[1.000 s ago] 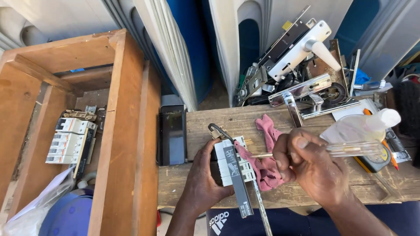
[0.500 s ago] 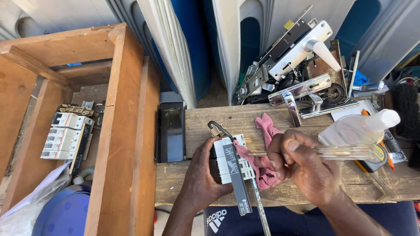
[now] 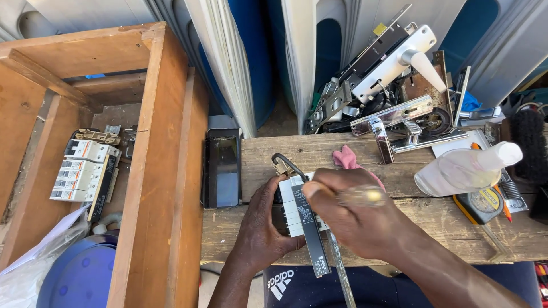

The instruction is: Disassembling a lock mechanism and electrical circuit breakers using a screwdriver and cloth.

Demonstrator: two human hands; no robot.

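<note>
Rough wooden table under me: my left hand steadies the white breaker block, fingers wrapped around it. My right hand grips a clear-handled screwdriver, fingers closed, working a terminal; next, firm straight pressure.

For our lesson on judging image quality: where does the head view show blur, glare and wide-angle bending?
Head view: the right hand and its clear-handled screwdriver are motion-blurred; sun glares off the chrome door handles; the wooden crate bows toward the frame edge; the left hand stays sharp.
</note>
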